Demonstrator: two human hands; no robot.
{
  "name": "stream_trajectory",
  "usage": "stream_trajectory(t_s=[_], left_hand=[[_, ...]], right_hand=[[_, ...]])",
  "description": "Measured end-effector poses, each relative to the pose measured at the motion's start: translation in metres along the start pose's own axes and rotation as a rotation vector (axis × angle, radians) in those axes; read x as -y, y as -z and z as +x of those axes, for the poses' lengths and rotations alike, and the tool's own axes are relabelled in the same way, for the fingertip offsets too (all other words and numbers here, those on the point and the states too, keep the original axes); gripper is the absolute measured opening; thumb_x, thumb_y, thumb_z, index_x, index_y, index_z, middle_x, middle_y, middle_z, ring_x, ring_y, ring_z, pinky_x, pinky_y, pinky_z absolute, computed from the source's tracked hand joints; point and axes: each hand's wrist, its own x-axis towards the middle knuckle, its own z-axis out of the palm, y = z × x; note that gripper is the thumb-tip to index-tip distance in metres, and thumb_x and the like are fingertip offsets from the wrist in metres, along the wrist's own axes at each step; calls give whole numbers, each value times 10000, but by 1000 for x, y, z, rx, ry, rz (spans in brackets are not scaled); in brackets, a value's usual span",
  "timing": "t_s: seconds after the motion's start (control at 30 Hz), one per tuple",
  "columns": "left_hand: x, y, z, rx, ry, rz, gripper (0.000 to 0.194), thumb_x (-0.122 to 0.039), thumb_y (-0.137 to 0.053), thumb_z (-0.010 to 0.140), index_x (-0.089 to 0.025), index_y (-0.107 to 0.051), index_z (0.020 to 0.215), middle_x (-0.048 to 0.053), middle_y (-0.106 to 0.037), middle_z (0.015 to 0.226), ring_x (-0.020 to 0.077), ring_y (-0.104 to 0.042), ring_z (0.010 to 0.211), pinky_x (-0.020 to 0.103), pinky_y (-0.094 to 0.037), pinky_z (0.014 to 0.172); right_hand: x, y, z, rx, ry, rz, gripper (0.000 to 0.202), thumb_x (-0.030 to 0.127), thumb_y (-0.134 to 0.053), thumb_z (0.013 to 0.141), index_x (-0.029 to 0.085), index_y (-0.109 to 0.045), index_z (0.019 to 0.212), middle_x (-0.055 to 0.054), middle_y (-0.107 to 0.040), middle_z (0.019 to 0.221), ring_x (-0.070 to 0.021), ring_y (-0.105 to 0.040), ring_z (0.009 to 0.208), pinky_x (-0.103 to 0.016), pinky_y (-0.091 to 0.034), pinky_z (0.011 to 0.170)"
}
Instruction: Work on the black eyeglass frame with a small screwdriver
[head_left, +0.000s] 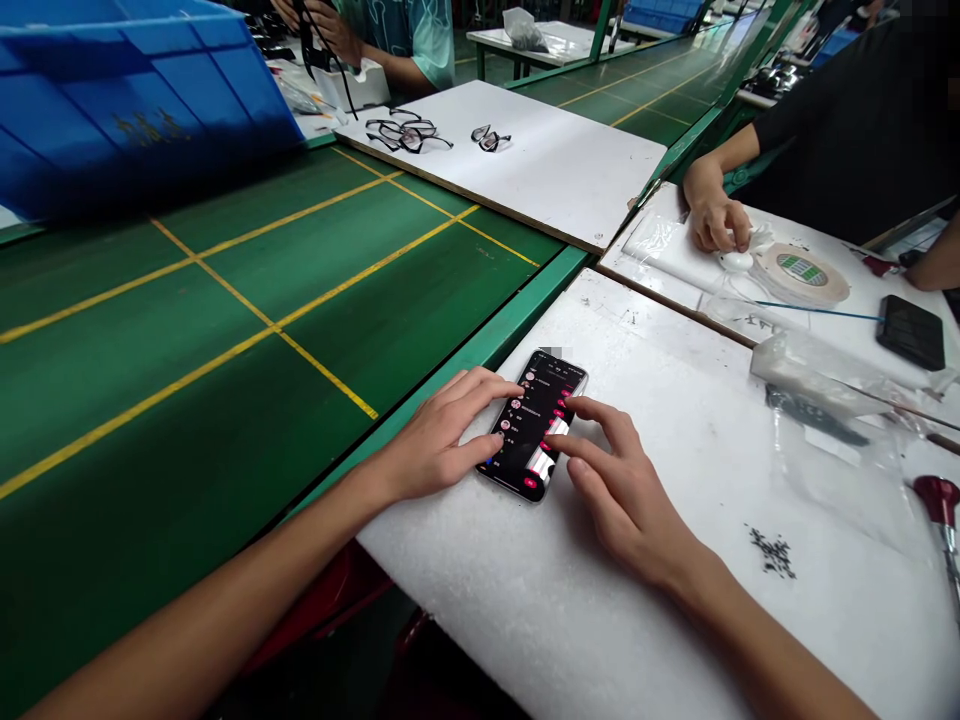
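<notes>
A smartphone (534, 425) lies face up on the white worktable (480, 560), its dark screen lit with a list of round icons and red buttons. From the left, my left hand (454, 430) reaches over the phone's edge, thumb and forefinger apart at the screen. My right hand (619, 475) comes in from the other side with its fingers stretched out, fingertips at the right part of the screen. Neither hand grips the phone. To the right of my right hand, a small scatter of tiny black pieces, possibly screws (772, 552), lies on the table.
A green conveyor belt (322, 330) with yellow lines runs along the left. Eyeglass frames (409, 132) rest on a white board (555, 170). A blue bin (135, 100) stands upper left. Right are plastic bags (840, 440), a red-handled screwdriver (937, 500), a tape roll (802, 272) and a co-worker's hand (716, 215).
</notes>
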Motion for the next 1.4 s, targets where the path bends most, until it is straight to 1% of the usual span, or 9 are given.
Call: stream_trajectory(t_s=[0.13,0.33,0.5,0.7,0.9,1.1,1.2,1.3,1.4], left_hand=[[-2,1,0,-1,15,11,475,-218,-575,930,-246,-556,1404,81,-582,1389,300,-538,1277,463,-449,1110],[0,0,0,-9,26,8,470,-246,-562,942,-247,-554,1412,80,-582,1386,297,-538,1270,458,-450,1099],[1,-1,0,-8,18,2,461,-253,-559,951,-244,-551,1411,80,-577,1391,291,-533,1268,458,-429,1110],[1,-1,0,-12,26,-6,461,-247,-567,948,-249,-556,1409,83,-579,1395,298,-526,1291,463,-430,1118],[1,-1,-1,-15,24,2,456,-245,-558,959,-259,-553,1414,85,-587,1390,304,-539,1268,469,-446,1097],[2,-2,0,-21,20,4,449,-231,-572,950,-255,-562,1398,80,-580,1392,297,-528,1284,458,-432,1105],[2,-2,0,-15,25,12,443,-232,-571,950,-251,-564,1393,80,-582,1383,296,-536,1262,452,-444,1084],[2,-2,0,-13,25,12,448,-239,-571,949,-260,-565,1397,81,-582,1387,303,-541,1253,464,-450,1082],[1,-1,0,-9,24,9,451,-230,-568,946,-268,-570,1395,78,-582,1391,305,-538,1269,476,-442,1101]], right_hand=[[0,-1,-1,28,26,-26,325,285,-448,1082,332,-696,1287,-52,-401,1587,-310,-390,1465,-582,-373,1193],[0,-2,-1,-73,-67,51,345,300,-422,1089,285,-675,1324,-88,-425,1555,-287,-442,1434,-543,-405,1200],[0,0,-1,28,24,22,320,297,-457,1080,322,-718,1265,-53,-395,1593,-314,-393,1463,-593,-381,1195],[-3,-3,0,-131,-107,58,357,321,-411,1093,317,-679,1329,-84,-457,1533,-304,-453,1423,-591,-397,1187],[-1,0,-1,12,7,12,326,306,-448,1081,332,-726,1249,-50,-427,1573,-310,-411,1448,-587,-382,1183],[-2,-3,1,-115,-98,27,338,308,-422,1088,312,-709,1265,-81,-474,1508,-294,-460,1406,-566,-396,1163],[-2,-1,0,-62,-49,55,341,313,-433,1085,335,-698,1298,-66,-449,1542,-296,-445,1429,-564,-390,1179],[-1,1,-1,26,18,23,324,304,-453,1078,336,-716,1265,-48,-423,1580,-315,-418,1449,-587,-388,1180],[-1,0,-1,1,-2,-9,328,294,-440,1078,321,-724,1240,-60,-450,1559,-329,-436,1430,-613,-405,1159]])
